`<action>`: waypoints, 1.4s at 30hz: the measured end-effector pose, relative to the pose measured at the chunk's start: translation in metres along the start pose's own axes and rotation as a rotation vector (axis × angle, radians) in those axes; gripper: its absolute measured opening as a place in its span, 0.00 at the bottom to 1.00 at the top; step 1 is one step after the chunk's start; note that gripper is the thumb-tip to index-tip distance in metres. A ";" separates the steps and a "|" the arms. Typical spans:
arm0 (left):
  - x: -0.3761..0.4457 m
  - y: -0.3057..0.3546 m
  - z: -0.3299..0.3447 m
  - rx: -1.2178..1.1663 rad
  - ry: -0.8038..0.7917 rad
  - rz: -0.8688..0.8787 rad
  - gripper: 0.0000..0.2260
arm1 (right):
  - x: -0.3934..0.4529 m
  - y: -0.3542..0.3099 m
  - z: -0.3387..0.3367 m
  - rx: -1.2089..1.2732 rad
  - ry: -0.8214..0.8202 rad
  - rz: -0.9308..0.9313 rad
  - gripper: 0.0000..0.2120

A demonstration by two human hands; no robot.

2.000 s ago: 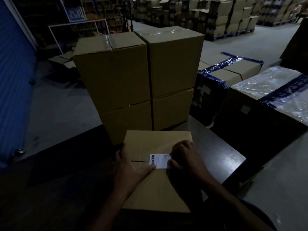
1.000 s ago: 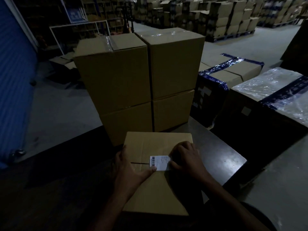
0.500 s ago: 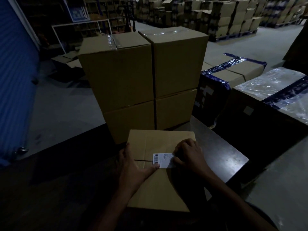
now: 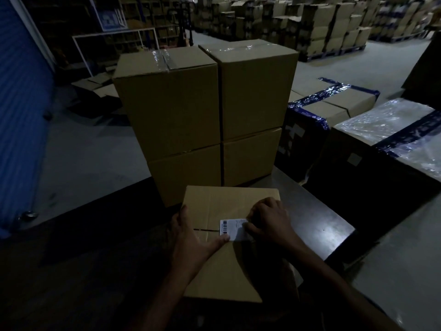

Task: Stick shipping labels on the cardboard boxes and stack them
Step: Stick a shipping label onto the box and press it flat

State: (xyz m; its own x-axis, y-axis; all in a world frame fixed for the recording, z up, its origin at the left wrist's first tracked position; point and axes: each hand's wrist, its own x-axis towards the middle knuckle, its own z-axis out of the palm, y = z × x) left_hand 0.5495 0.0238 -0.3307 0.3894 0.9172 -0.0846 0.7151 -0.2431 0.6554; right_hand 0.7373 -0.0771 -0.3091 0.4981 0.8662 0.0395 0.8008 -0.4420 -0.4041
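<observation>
head view, dim warehouse. cardboard box (image 4: 226, 266) lies flat-side up on a dark table (image 4: 317, 225), close to the camera, top seam running left-right under the hands. white shipping label (image 4: 232, 229) with a barcode on its left end sits on the box top, over the seam, slightly right of centre.

left hand (image 4: 191, 242) lies flat on the box's left part, fingers spread and released, not gripping anything; thumb stretches right and its tip touches the label's lower left corner. right hand (image 4: 269, 220) rests on the label's right end, fingers curled down and pressing on it, covering that end; knuckles up, nothing clasped inside as far as can be seen.

just behind the box, touching or nearly touching its far edge, stands a stack of four boxes (image 4: 202, 115), two columns side by side, two high, clear tape shining on the tops. right of the stack, a box with blue tape (image 4: 331, 101) and a plastic-wrapped box (image 4: 396, 130), both off the table. blue shutter (image 4: 21, 115) at the left edge. far back, pallets of cartons (image 4: 322, 27) in rows on the grey floor. labels on the stacked boxes: cannot tell.
</observation>
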 end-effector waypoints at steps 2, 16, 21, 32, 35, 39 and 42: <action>0.001 -0.002 0.000 -0.025 -0.009 0.007 0.59 | 0.001 -0.002 -0.003 0.045 -0.011 0.011 0.08; 0.004 -0.002 -0.002 -0.057 -0.017 0.001 0.35 | -0.017 -0.016 -0.004 0.971 -0.051 0.100 0.13; 0.008 -0.006 0.004 -0.049 0.027 0.015 0.26 | -0.021 -0.012 -0.006 1.194 -0.049 0.134 0.13; 0.005 -0.006 0.006 0.046 0.127 0.128 0.23 | -0.048 -0.003 -0.003 1.106 0.167 0.215 0.10; -0.001 -0.005 0.009 0.093 0.218 0.255 0.23 | -0.064 0.005 -0.006 1.091 0.234 0.276 0.09; -0.024 0.031 0.021 0.020 0.215 0.377 0.21 | -0.083 0.029 -0.011 1.099 0.363 0.406 0.06; -0.052 0.070 0.039 -0.102 0.106 0.560 0.20 | -0.098 0.055 -0.017 1.109 0.441 0.509 0.03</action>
State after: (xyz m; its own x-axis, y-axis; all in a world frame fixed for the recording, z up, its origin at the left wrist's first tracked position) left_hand 0.6020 -0.0534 -0.3097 0.6287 0.6849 0.3683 0.3550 -0.6742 0.6477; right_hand 0.7383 -0.1903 -0.3198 0.8998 0.4160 -0.1311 -0.1049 -0.0853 -0.9908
